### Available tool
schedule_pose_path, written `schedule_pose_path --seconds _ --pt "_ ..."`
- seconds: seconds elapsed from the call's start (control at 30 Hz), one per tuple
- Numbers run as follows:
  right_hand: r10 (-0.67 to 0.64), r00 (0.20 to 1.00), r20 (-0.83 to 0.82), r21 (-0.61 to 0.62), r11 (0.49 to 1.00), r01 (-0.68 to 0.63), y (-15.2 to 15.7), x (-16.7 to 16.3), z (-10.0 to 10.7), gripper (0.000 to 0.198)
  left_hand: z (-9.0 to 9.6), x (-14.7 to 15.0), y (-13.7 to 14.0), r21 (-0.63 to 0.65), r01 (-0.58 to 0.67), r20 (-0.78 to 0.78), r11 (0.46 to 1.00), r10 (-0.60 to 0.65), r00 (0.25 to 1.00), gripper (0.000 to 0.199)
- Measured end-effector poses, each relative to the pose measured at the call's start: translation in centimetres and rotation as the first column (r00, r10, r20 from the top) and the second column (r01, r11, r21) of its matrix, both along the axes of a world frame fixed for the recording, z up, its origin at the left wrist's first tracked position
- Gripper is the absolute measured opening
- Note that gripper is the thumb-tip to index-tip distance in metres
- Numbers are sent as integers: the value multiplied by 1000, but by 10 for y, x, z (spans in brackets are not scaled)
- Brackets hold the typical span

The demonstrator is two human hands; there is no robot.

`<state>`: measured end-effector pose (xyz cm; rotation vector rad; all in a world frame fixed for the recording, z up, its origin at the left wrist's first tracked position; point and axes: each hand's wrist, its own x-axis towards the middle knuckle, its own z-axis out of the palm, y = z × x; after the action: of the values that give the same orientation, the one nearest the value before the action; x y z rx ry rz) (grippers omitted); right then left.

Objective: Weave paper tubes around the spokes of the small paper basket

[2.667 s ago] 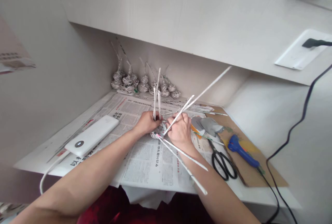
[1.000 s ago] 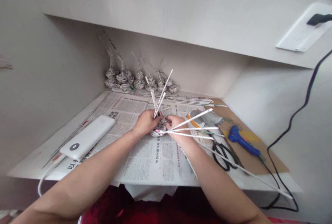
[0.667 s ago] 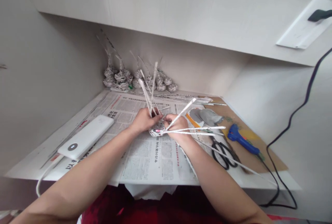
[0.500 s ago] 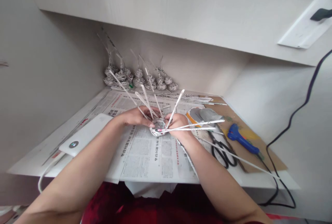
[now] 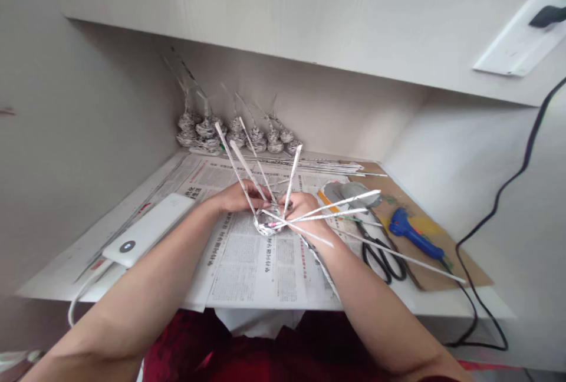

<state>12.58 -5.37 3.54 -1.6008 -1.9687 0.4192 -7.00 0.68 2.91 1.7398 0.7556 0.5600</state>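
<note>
A small round woven paper piece (image 5: 264,230) is held just above the newspaper, with several rolled paper sticks (image 5: 294,175) fanning out from it. My left hand (image 5: 241,197) is closed at its far left side, fingertips pinching among the sticks by the rim. From the right, my right hand (image 5: 304,207) wraps round the piece, its thumb near the sticks at the rim. One stick lies across the opening and points toward my right wrist. The fingers on the far side are partly hidden.
Several finished woven gourd shapes (image 5: 236,133) stand along the back wall. Loose paper sticks (image 5: 327,166) lie before them. A white power bank (image 5: 148,229) rests at left. On the right are black-handled scissors (image 5: 384,259), a blue glue gun (image 5: 415,234) on a brown board (image 5: 460,273), and a black cable (image 5: 526,164).
One stick now crosses the opening toward the lower right. The sticks on the left have shifted to the right. My left hand has moved slightly closer to my right hand.
</note>
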Motion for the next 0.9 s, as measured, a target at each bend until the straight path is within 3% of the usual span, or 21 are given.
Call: schedule_pose_path --seconds 0.13,0.3,0.43,0.6,0.77,0.9 --pt "23 996 89 6 1000 -24 -5 -5 10 17 -2 10 -4 43 5 33 999 -7 999 32" --pt "85 976 201 46 994 -96 -5 -7 11 17 -15 19 -3 58 -83 86 995 77 993 29" --pt "99 990 103 5 995 -100 -2 -4 4 14 -19 20 -1 92 -144 53 985 140 989 28" --pt "140 987 -73 56 989 -136 -7 -1 5 21 -15 13 1 191 -248 4 950 252 968 28" --pt "199 979 -43 111 975 -194 -11 0 5 13 -13 13 -2 167 -197 -28 966 204 979 27" --pt "212 977 -10 139 968 -208 -11 0 10 14 -8 13 -5 103 -245 -19 964 248 969 30"
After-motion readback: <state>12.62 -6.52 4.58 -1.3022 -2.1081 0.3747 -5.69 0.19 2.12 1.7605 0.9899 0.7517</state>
